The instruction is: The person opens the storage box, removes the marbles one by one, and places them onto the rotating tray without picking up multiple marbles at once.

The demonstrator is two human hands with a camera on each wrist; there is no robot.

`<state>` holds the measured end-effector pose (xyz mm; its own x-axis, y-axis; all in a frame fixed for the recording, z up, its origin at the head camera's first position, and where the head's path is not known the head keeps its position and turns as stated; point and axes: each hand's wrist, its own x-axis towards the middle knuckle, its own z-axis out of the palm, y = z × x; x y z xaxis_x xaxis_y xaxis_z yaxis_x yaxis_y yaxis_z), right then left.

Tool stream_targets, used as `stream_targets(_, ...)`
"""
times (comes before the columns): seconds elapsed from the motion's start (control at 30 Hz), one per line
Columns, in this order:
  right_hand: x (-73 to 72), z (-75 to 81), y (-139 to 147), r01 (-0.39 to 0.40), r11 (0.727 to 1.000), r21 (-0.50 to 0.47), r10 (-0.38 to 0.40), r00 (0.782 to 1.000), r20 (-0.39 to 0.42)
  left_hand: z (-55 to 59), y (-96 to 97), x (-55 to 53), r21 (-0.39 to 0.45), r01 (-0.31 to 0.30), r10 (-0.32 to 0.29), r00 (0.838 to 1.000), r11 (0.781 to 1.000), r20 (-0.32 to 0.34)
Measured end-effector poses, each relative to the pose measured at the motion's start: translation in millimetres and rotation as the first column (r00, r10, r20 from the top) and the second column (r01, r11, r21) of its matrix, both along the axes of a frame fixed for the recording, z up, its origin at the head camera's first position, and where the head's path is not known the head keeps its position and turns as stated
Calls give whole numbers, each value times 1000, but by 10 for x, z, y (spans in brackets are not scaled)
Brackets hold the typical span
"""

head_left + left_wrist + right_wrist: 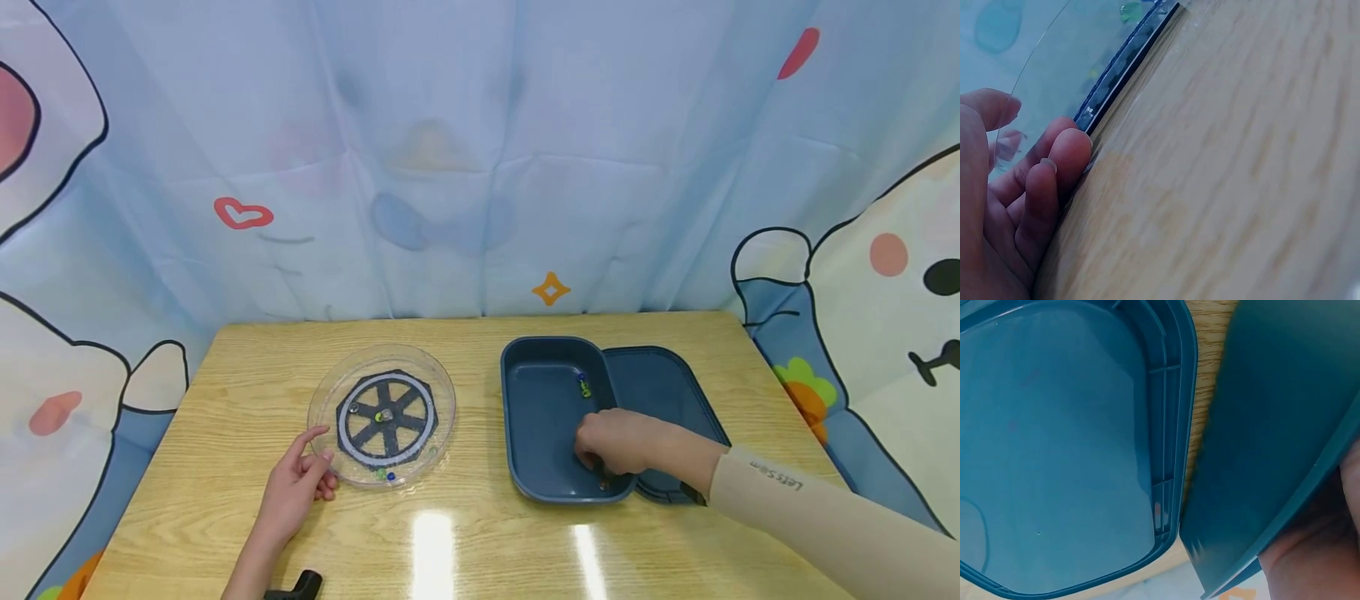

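On the left of the table, my left hand [294, 483] holds the near-left edge of a clear round dish [444, 383]. In the left wrist view one fingertip [1010, 109] overlaps the clear wall, while the other fingers curl by its base. A dark spoked wheel shape [389, 389] lies in the dish, with several marbles [391, 477] on and around it. My right hand [611, 442] reaches down into a dark blue box [540, 450], fingers bent toward its floor near the front right corner. Those fingertips are mostly hidden, and I cannot tell what they hold. Small marbles [585, 385] lie farther back in the box.
A matching blue lid [660, 383] lies right of the box, partly under its edge and under my right forearm. A black object [300, 585] shows by my left wrist. The wooden table [480, 450] ends at a patterned curtain [450, 167].
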<state>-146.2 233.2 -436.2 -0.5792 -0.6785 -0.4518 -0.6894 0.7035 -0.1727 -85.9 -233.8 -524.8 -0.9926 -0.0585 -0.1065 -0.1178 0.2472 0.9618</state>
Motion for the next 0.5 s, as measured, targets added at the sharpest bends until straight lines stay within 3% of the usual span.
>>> stream_targets(0.33,-15,21,-1,26,1000,-7,-26,1000,-2,-8,11,-16,-5,-3,3,1000,1000,-6)
stream_targets(0.5,-56,43,11,52,995,-86,-50,998,23,8,11,0,-1,-3,3,1000,1000,-3)
